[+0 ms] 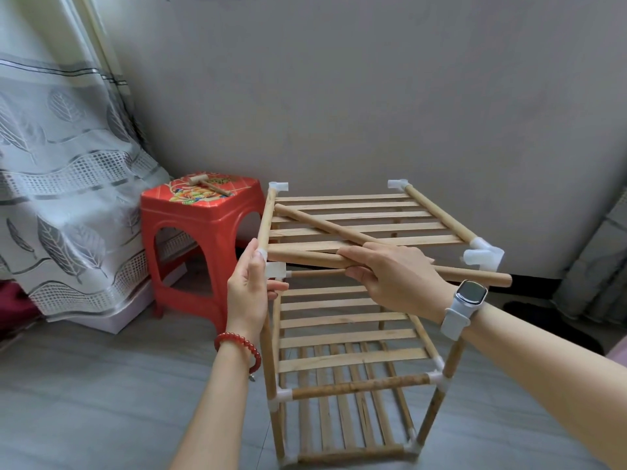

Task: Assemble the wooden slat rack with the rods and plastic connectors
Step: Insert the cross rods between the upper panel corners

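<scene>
From the head camera, the left hand curls round the near-left corner of the wooden slat rack, its thumb against the side rod and its fingers wrapped at the white plastic connector, which they partly hide; the right hand grips a loose rod, fingers closed over it and thumb beneath, holding it across the front edge of the top slat shelf; the rod's far end juts out past the wrist, which wears a smartwatch; a second loose rod lies slantwise on the top slats, its near end lost behind the right hand; the rack stands on the grey floor by the wall, two lower shelves already joined; its bottom corners run off the frame's lower edge; beside it, a red plastic stool carries a small wooden mallet; whether the left connector is seated cannot be told.
</scene>
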